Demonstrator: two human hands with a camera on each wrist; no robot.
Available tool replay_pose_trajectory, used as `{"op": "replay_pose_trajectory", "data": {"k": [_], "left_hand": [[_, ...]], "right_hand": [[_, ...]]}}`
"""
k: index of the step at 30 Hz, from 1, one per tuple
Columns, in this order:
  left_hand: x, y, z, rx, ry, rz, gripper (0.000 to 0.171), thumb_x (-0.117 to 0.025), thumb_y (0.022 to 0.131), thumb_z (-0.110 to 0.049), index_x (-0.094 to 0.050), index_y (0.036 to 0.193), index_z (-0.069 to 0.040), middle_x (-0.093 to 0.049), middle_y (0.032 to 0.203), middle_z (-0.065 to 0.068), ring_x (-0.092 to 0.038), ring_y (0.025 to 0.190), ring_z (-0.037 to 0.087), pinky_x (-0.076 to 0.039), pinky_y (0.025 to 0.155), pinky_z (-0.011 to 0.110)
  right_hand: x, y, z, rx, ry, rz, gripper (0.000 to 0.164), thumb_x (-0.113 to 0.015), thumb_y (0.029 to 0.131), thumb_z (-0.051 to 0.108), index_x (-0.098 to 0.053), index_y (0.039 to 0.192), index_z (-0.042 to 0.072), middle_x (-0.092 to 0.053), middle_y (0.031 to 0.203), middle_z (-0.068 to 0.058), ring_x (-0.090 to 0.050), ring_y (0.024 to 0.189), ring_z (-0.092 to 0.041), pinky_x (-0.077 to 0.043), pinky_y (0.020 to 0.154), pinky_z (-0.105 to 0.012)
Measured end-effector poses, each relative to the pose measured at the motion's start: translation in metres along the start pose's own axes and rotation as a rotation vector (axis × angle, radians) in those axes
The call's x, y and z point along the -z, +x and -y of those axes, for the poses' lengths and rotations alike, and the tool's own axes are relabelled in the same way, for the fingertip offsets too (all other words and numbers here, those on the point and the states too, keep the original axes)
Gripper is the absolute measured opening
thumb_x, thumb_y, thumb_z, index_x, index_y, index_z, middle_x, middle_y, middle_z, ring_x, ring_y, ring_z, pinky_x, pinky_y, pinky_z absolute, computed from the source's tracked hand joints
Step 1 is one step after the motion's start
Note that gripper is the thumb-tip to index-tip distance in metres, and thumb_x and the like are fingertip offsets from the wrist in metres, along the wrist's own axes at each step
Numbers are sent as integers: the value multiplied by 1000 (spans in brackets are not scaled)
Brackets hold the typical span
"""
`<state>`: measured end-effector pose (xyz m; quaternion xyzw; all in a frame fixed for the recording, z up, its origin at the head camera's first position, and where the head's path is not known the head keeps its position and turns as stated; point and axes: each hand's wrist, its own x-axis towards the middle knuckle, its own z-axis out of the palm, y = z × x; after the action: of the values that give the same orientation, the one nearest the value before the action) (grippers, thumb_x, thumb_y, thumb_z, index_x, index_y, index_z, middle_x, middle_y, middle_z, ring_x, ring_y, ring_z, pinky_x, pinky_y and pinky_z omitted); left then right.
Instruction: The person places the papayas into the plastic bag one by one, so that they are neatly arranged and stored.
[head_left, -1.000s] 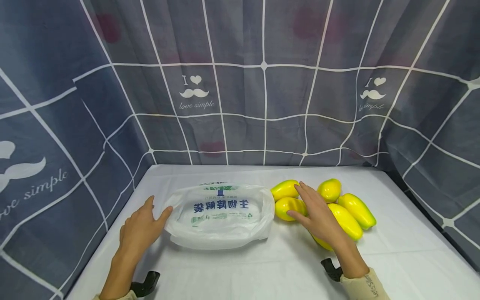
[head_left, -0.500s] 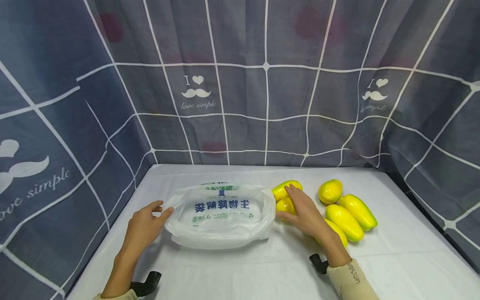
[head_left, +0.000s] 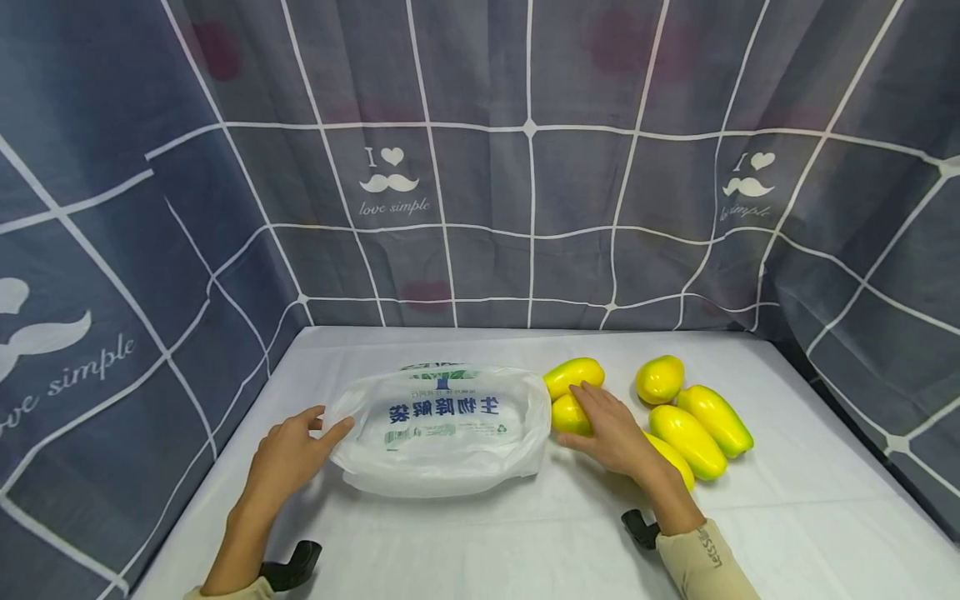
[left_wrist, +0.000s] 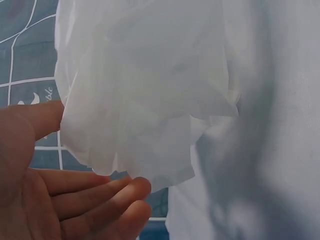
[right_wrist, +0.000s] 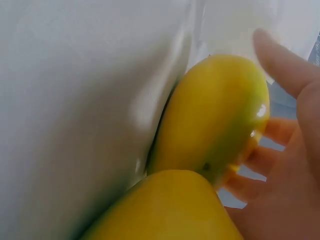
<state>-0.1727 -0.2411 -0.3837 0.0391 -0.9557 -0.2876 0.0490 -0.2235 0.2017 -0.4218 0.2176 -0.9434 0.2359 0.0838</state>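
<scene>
A white translucent plastic bag (head_left: 442, 425) with mirrored blue lettering and green print lies on the table. My left hand (head_left: 288, 458) is at its left edge, thumb at the rim. In the left wrist view the bag film (left_wrist: 145, 90) covers the thumb's tip; the fingers (left_wrist: 95, 200) lie loosely below its edge. My right hand (head_left: 611, 433) reaches over a yellow mango (head_left: 570, 414) beside the bag's right end. In the right wrist view its fingers are behind the mango (right_wrist: 215, 110), and its straight thumb (right_wrist: 282, 60) stands apart from it.
Another mango (head_left: 573, 377) lies just behind, also next to the bag. To the right sit several more mangoes (head_left: 687, 442), one partly hidden by the right forearm. The white-covered table (head_left: 480, 550) ends at a dark checked curtain (head_left: 480, 183) behind and at both sides.
My right hand has moved left and settled over the mango beside the bag, away from the right-hand group. The left hand has shifted slightly at the bag's edge.
</scene>
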Motion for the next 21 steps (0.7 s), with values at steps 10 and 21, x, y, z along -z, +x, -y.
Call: {"op": "replay_pose_trajectory", "data": {"k": [10,21], "left_hand": [[-2,1,2,-23,-3,-44,59,-60,98,-37,-54,131,12,-63,117,31,-63,102,44,-46,81,60],[-3,0,2,-5,-83,-58,56,-59,99,-33,-54,131,12,-60,120,33,-62,103,45,-43,86,61]], "right_hand": [[2,-5,0,14,-52,0,67,-76,87,15,-45,143,-4,-42,146,-27,-39,133,-46,-30,109,-60],[0,-4,-2,28,-70,3,67,-77,86,13,-46,143,-4,-47,143,-24,-43,131,-44,-33,108,-59]]}}
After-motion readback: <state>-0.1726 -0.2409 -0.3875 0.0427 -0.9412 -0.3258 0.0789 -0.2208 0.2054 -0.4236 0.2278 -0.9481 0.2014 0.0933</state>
